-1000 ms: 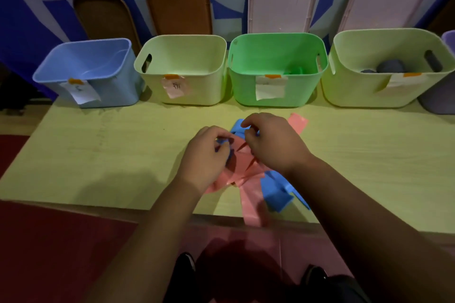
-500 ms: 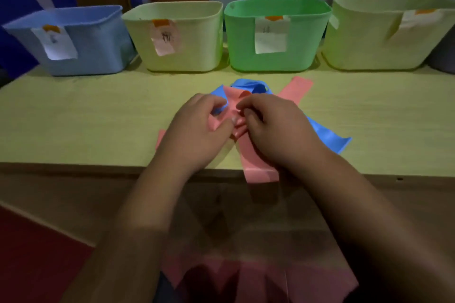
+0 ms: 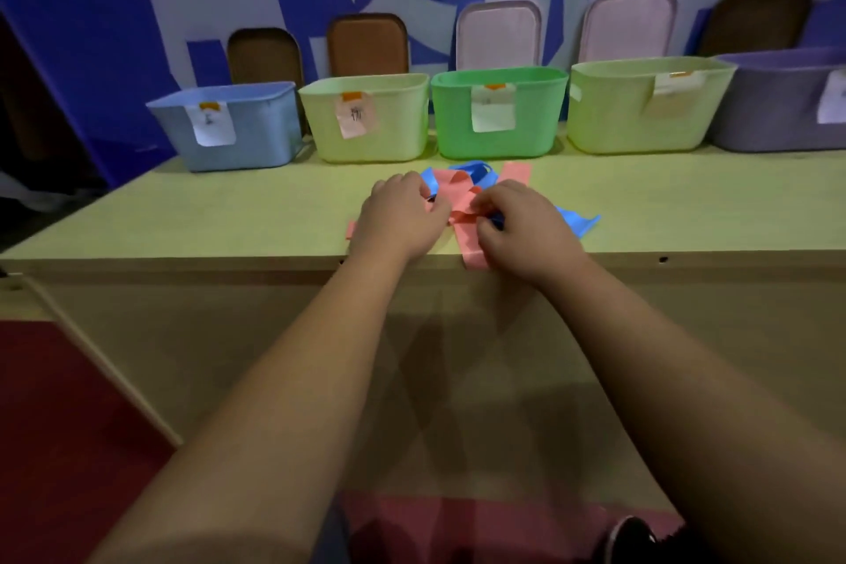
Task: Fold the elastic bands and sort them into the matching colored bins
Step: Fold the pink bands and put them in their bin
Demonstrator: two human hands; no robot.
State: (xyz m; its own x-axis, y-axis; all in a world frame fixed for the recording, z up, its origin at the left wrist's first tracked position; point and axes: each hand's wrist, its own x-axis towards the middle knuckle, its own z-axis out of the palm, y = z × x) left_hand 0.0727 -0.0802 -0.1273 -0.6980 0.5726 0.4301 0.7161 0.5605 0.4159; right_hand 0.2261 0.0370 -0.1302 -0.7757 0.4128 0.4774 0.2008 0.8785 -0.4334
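As left hand (image 3: pixel 399 221), right hand (image 3: pixel 526 230) still pinch pink band (image 3: pixel 461 201), purple bin (image 3: pixel 778 115) appears.

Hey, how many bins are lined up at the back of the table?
5, in a row from left: blue bin, yellow-green bin, green bin, second yellow-green bin, and purple bin, cut off by the right edge. More may sit beyond the frame.

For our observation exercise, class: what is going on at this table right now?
A person is sorting elastic bands. The left hand and right hand both pinch a pink band tangled with a blue band near the front edge of the table. It is not folded yet. The blue bin and its neighbours wait in a row behind.
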